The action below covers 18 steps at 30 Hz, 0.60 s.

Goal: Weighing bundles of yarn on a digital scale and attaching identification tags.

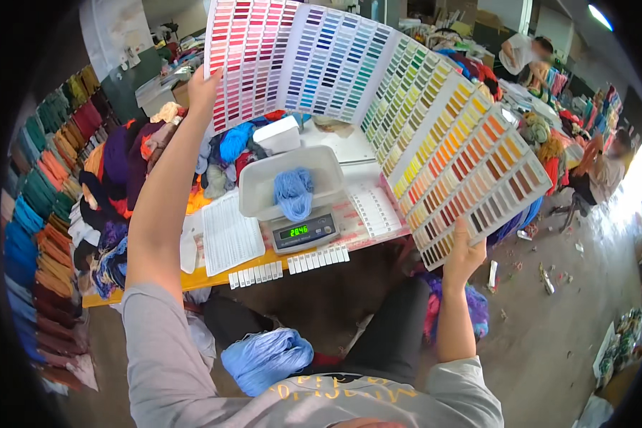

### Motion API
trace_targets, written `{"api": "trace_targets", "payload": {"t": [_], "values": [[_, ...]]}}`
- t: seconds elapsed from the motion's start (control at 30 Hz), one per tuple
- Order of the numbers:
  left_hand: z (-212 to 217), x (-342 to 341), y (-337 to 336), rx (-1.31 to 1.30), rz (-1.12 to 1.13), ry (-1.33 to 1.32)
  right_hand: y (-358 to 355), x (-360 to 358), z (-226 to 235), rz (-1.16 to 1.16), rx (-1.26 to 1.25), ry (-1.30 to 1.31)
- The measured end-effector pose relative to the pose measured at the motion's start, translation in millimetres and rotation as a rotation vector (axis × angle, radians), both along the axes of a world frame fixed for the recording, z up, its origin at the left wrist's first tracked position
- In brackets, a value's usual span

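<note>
A wide fold-out color chart (335,68) is spread across in front of me, its panels running from reds and pinks through blues and greens to yellows, oranges and browns. My left hand (204,89) grips its left edge, raised high. Lower down, my right hand (466,253) pinches the bottom edge of the brown panel at the right end. Behind the chart, a blue yarn hank (293,192) lies in a translucent plastic tub (253,189) on a digital scale (305,232) with a lit green display. A larger light blue yarn bundle (267,359) rests on my lap.
A printed sheet (232,232) and rows of small white labels (318,260) lie along the table's near edge (192,282). Mixed yarn heaps (121,160) crowd the left, beside hanging colored hanks (46,192). Two people (524,53) sit at the far right. Scraps litter the floor.
</note>
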State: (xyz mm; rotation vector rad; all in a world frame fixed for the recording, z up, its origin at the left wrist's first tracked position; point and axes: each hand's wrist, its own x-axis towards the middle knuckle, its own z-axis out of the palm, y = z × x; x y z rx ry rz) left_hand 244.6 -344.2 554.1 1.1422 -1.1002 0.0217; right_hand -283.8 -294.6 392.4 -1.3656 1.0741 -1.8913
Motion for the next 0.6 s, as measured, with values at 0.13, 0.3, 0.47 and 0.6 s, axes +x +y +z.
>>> {"api": "trace_targets", "payload": {"t": [0.13,0.3,0.47,0.6], "values": [[-8,17,-23,0.053,-0.055,0.012,-1,7,6,-0.06,0.078,0.177],[-33,30,-67,0.133,-0.15,0.102,-6,17,4,-0.107,0.129,0.169],[-52,20,-99,0.195,-0.296,0.185,-1,20,16,-0.073,0.168,0.184],[-62,18,-117,0.215,-0.36,0.194,-4,15,9,-0.031,0.175,0.202]]}}
